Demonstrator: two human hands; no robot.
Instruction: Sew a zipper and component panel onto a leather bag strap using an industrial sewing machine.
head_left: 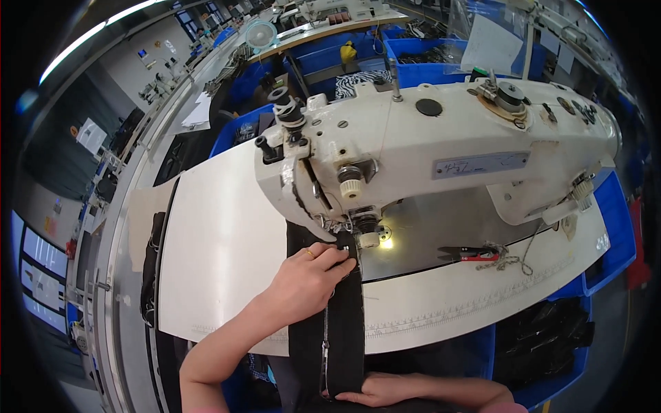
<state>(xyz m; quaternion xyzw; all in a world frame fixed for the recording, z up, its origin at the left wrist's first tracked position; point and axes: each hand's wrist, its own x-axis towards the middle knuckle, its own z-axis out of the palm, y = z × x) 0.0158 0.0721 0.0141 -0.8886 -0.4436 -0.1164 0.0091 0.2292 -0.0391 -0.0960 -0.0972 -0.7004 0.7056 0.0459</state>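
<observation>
A strip of black fabric (pixel 344 310) with a metal zipper (pixel 326 334) along it runs from under the sewing machine's needle area (pixel 344 226) toward me, over the table's front edge. My left hand (pixel 308 279), a ring on one finger, is closed on the fabric just in front of the presser foot, its fingertips bunched together. Part of the zipper is hidden beneath it. Down at the near end, my right hand (pixel 377 390) grips the strip's right edge, one finger reaching toward the zipper's end. The zipper pull (pixel 326 349) hangs between both hands.
The white sewing machine (pixel 413 138) arches over the table, its lamp lit. Red-handled thread snips (pixel 471 254) and a chain (pixel 509 261) lie to the right. Blue bins (pixel 609 227) surround the table. More black pieces (pixel 153 268) hang at its left edge.
</observation>
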